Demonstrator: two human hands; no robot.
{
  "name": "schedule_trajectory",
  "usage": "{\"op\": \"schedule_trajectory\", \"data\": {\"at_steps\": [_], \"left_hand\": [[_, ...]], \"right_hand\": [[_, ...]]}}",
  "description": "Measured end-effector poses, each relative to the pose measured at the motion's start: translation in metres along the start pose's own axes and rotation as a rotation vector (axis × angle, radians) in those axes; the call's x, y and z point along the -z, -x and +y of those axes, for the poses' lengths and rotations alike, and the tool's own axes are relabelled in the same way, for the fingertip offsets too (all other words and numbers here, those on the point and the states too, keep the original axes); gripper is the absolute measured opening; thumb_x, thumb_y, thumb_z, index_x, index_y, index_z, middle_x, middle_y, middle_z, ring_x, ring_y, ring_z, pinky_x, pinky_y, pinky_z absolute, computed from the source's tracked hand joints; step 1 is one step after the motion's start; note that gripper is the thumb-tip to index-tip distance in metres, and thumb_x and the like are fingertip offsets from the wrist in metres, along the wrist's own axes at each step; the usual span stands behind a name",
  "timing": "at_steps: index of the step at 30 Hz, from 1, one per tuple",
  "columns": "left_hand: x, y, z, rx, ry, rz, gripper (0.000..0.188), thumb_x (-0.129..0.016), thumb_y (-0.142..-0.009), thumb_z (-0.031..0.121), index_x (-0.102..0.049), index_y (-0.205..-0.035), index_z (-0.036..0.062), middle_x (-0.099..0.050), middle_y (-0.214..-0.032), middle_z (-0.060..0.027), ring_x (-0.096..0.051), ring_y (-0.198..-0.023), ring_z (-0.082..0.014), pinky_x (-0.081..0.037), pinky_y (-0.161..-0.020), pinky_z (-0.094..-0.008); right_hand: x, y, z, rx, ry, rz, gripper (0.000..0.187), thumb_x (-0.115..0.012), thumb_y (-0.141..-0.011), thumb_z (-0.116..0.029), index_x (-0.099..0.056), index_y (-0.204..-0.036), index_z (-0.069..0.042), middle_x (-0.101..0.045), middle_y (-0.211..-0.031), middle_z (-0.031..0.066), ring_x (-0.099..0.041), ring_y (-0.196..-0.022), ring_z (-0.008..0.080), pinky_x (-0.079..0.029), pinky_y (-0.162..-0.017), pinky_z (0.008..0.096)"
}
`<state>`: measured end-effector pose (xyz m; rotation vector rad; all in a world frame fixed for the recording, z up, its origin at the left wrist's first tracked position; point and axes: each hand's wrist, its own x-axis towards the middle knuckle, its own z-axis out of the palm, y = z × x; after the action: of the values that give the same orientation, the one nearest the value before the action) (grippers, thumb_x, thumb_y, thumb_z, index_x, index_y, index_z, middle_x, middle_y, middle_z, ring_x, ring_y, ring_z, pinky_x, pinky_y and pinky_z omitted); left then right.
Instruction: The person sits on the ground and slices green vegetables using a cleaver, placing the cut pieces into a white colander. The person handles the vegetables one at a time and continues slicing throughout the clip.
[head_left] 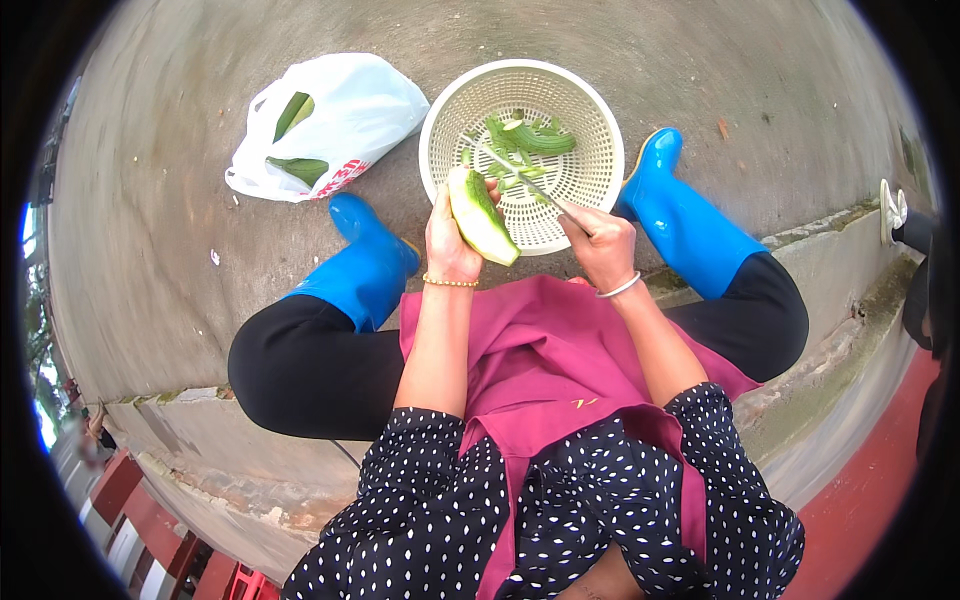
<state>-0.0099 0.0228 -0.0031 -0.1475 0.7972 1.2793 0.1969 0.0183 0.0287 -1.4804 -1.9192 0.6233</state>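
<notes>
My left hand (452, 245) is wrapped round a partly peeled green gourd (480, 218), one side pale and bare, the other still in green skin. The gourd is tilted over the near left rim of a cream plastic basket (437, 108). My right hand (604, 246) grips a knife (515, 172) by its handle. Its long thin blade points up and left over the basket, apart from the gourd. Inside the basket lie green peelings (507, 140) and a curved green piece (543, 141) with its skin on. My left fingertips are partly hidden behind the gourd.
A white plastic bag (345, 105) with dark green vegetables showing stands left of the basket. My blue boots (365, 255) flank the basket on concrete ground (720, 60). A magenta apron (540, 340) covers my lap. Another person's shoe (890, 212) is at the far right.
</notes>
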Motion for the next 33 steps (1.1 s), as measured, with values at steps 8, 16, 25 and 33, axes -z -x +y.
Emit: {"op": "schedule_trajectory", "data": {"at_steps": [8,16,25,33], "left_hand": [[0.009,-0.010,0.010,0.126,0.267,-0.043,0.048,-0.046,-0.097,0.053,-0.057,-0.111,0.0087,-0.062,-0.088,-0.0096,-0.063,-0.079,-0.0220,-0.056,-0.070,-0.0382],[0.021,-0.014,0.007,0.008,0.144,-0.036,0.050,-0.038,-0.099,0.053,-0.055,-0.122,0.0119,-0.061,-0.097,-0.0103,-0.061,-0.086,-0.0229,-0.055,-0.073,-0.0408],[0.015,-0.011,0.003,-0.133,0.044,-0.095,0.052,-0.036,-0.100,0.052,-0.052,-0.125,0.0093,-0.060,-0.098,-0.0100,-0.061,-0.086,-0.0216,-0.055,-0.075,-0.0394],[0.030,-0.019,0.002,-0.065,0.023,-0.113,0.055,-0.035,-0.100,0.053,-0.050,-0.127,0.0084,-0.059,-0.102,-0.0128,-0.061,-0.088,-0.0257,-0.054,-0.078,-0.0425]], "right_hand": [[0.022,-0.001,-0.048,0.503,-0.010,-0.030,0.033,-0.072,-0.068,-0.008,-0.071,-0.101,-0.009,-0.044,-0.055,-0.0022,-0.049,-0.048,0.0149,-0.038,-0.050,0.0299],[0.024,0.004,-0.052,0.497,-0.002,-0.093,0.035,-0.069,-0.066,-0.010,-0.071,-0.101,-0.010,-0.044,-0.056,-0.0023,-0.050,-0.050,0.0146,-0.038,-0.050,0.0298],[0.019,0.007,-0.048,0.480,-0.022,-0.091,0.035,-0.069,-0.068,-0.010,-0.071,-0.103,-0.010,-0.043,-0.056,-0.0015,-0.049,-0.049,0.0155,-0.037,-0.050,0.0307],[0.015,0.003,-0.038,0.461,0.024,-0.060,0.035,-0.071,-0.069,-0.009,-0.070,-0.104,-0.009,-0.044,-0.055,-0.0009,-0.049,-0.047,0.0162,-0.036,-0.048,0.0318]]}}
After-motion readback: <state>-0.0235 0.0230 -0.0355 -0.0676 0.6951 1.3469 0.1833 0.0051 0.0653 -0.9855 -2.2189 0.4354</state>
